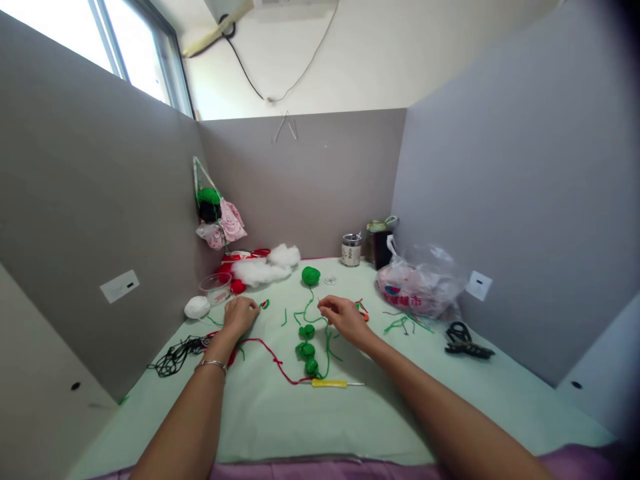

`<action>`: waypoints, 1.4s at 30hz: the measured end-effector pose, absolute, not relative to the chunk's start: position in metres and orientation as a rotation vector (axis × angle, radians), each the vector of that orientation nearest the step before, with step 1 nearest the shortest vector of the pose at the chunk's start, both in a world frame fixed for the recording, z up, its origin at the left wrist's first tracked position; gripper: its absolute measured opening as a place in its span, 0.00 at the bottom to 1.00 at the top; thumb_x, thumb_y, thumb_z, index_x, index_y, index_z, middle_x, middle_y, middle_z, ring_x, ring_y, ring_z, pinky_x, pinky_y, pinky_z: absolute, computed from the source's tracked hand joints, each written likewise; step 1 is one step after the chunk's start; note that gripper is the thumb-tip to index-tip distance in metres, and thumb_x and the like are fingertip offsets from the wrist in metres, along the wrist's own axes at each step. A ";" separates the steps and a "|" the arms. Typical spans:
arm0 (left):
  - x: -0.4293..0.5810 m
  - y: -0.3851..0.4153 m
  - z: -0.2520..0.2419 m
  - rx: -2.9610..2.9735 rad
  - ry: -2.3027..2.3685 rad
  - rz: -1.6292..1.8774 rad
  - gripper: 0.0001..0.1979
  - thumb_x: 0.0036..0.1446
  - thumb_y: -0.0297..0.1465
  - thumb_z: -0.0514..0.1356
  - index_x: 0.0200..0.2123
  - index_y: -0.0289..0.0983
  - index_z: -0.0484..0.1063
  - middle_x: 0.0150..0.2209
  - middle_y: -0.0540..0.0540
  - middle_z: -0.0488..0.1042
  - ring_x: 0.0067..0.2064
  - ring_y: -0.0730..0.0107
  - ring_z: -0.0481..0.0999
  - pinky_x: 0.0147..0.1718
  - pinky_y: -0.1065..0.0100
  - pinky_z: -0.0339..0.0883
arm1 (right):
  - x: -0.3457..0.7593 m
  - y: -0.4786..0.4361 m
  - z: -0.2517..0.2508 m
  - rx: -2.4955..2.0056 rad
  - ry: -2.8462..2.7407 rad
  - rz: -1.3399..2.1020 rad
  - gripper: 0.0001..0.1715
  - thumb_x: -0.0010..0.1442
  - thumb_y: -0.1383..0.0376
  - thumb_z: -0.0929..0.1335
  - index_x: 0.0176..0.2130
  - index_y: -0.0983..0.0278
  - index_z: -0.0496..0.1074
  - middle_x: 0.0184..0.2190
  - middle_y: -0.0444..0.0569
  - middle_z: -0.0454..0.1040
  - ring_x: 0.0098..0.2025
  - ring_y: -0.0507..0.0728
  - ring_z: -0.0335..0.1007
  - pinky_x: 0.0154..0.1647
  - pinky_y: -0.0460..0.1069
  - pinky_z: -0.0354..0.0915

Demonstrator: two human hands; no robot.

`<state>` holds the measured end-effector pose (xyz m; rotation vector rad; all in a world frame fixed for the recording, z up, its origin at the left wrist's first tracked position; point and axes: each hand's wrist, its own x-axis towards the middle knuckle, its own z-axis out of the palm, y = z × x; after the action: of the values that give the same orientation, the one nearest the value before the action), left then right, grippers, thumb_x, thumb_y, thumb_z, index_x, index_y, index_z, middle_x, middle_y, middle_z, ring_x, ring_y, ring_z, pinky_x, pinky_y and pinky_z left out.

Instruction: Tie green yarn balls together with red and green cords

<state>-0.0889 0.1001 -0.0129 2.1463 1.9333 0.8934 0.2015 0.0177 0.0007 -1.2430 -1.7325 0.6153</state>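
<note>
Lumps (305, 351) of green yarn, 3, in rough column on pale table (270, 427), between forearms. Left hand (240, 316): low over table, just beside small red-and-green piece (265, 304); cannot tell whether grasping or merely near. Right hand (344, 317): above table, right of lumps, thumb and fingertips bunched; cannot tell what, if anything, in pinch. Beyond lumps: green yarn ball (311, 276). Nearer body: yellow-handled hook (329, 383), lying crosswise, red yarn (278, 362) at left end. Far right: black scissors (467, 343).
</note>
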 end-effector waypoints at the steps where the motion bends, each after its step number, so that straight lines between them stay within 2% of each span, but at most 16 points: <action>1: -0.088 0.097 -0.010 2.146 1.903 0.899 0.07 0.50 0.31 0.58 0.27 0.37 0.75 0.38 0.37 0.79 0.48 0.50 0.74 0.51 0.55 0.60 | 0.201 0.018 0.001 -1.221 -1.718 0.637 0.08 0.58 0.63 0.65 0.32 0.63 0.73 0.22 0.43 0.70 0.25 0.52 0.65 0.29 0.46 0.60; 4: -0.070 0.080 0.000 2.126 1.655 0.952 0.11 0.58 0.37 0.52 0.34 0.38 0.70 0.36 0.44 0.79 0.39 0.64 0.77 0.40 0.65 0.65 | 0.199 0.015 0.006 -1.151 -1.683 0.734 0.10 0.58 0.60 0.66 0.31 0.64 0.72 0.23 0.43 0.70 0.26 0.52 0.65 0.29 0.46 0.60; 7: -0.036 0.051 0.010 1.845 1.047 1.007 0.14 0.59 0.43 0.54 0.37 0.38 0.65 0.29 0.47 0.77 0.30 0.69 0.74 0.28 0.70 0.60 | 0.195 0.005 0.015 -1.054 -1.628 0.942 0.13 0.60 0.57 0.66 0.36 0.64 0.72 0.24 0.43 0.71 0.25 0.51 0.65 0.26 0.46 0.60; 10: -0.005 0.025 0.015 1.709 0.780 0.865 0.16 0.56 0.45 0.58 0.36 0.37 0.64 0.29 0.49 0.75 0.26 0.74 0.71 0.23 0.73 0.54 | 0.191 -0.007 0.023 -0.887 -1.618 1.217 0.16 0.60 0.53 0.67 0.38 0.64 0.69 0.30 0.45 0.74 0.27 0.52 0.70 0.28 0.46 0.63; 14: 0.006 0.016 0.010 1.565 0.716 0.833 0.18 0.56 0.46 0.59 0.36 0.37 0.64 0.29 0.50 0.75 0.21 0.80 0.64 0.20 0.74 0.47 | 0.190 -0.012 0.025 -0.829 -1.721 1.397 0.19 0.59 0.51 0.68 0.35 0.64 0.68 0.33 0.46 0.75 0.30 0.52 0.71 0.32 0.47 0.65; 17: 0.003 0.019 0.004 1.491 0.700 0.823 0.17 0.55 0.45 0.61 0.35 0.36 0.64 0.29 0.50 0.74 0.20 0.81 0.62 0.20 0.74 0.49 | 0.192 -0.008 0.023 -0.852 -1.717 1.322 0.18 0.58 0.52 0.69 0.32 0.66 0.69 0.30 0.46 0.74 0.30 0.51 0.69 0.35 0.47 0.64; 20: 0.003 0.019 0.002 1.394 0.677 0.793 0.18 0.53 0.44 0.64 0.36 0.36 0.65 0.26 0.53 0.70 0.21 0.81 0.62 0.21 0.74 0.50 | 0.193 -0.003 0.022 -0.886 -1.647 1.215 0.17 0.58 0.54 0.69 0.31 0.65 0.70 0.26 0.45 0.73 0.29 0.51 0.67 0.34 0.47 0.63; 24: 0.005 0.012 0.007 1.354 0.623 0.653 0.21 0.51 0.45 0.66 0.39 0.34 0.71 0.23 0.54 0.65 0.21 0.81 0.62 0.22 0.74 0.50 | 0.196 0.003 0.022 -0.913 -1.579 1.079 0.14 0.57 0.57 0.68 0.29 0.65 0.69 0.26 0.46 0.73 0.29 0.52 0.65 0.34 0.48 0.62; 27: 0.005 0.007 0.011 1.415 0.575 0.538 0.21 0.53 0.46 0.65 0.37 0.32 0.75 0.23 0.51 0.64 0.23 0.79 0.62 0.23 0.74 0.52 | 0.200 0.009 0.018 -0.950 -1.541 0.995 0.14 0.57 0.57 0.67 0.29 0.65 0.68 0.25 0.46 0.73 0.28 0.52 0.64 0.33 0.48 0.61; 32: 0.004 0.011 0.009 1.396 0.612 0.834 0.23 0.57 0.49 0.60 0.39 0.33 0.77 0.26 0.49 0.66 0.26 0.77 0.64 0.28 0.72 0.60 | 0.204 0.014 0.013 -0.996 -1.546 0.973 0.14 0.56 0.57 0.67 0.28 0.65 0.68 0.24 0.45 0.72 0.28 0.52 0.64 0.33 0.48 0.61; 35: 0.003 0.016 0.008 1.389 0.710 1.028 0.22 0.58 0.49 0.59 0.35 0.34 0.77 0.29 0.47 0.70 0.29 0.75 0.66 0.32 0.71 0.62 | 0.199 0.010 0.013 -1.001 -1.574 1.000 0.13 0.57 0.57 0.66 0.29 0.65 0.69 0.26 0.46 0.73 0.29 0.52 0.65 0.34 0.48 0.62; 39: 0.001 0.016 0.013 1.253 0.594 1.147 0.17 0.60 0.43 0.57 0.31 0.34 0.75 0.40 0.43 0.74 0.33 0.74 0.68 0.35 0.70 0.65 | 0.190 0.000 0.017 -0.983 -1.639 1.048 0.13 0.58 0.57 0.67 0.30 0.65 0.70 0.27 0.46 0.74 0.29 0.52 0.65 0.34 0.48 0.62; 42: 0.000 0.012 0.018 1.159 0.461 1.078 0.16 0.60 0.38 0.56 0.27 0.33 0.74 0.39 0.41 0.75 0.36 0.70 0.71 0.39 0.67 0.67 | 0.186 -0.004 0.020 -0.965 -1.673 1.074 0.14 0.58 0.57 0.67 0.29 0.65 0.71 0.27 0.46 0.74 0.29 0.52 0.66 0.35 0.48 0.63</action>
<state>-0.0002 0.0121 0.0179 1.1591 0.4610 1.0781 0.1862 -0.0044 0.0195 -0.9650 -1.6727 1.0738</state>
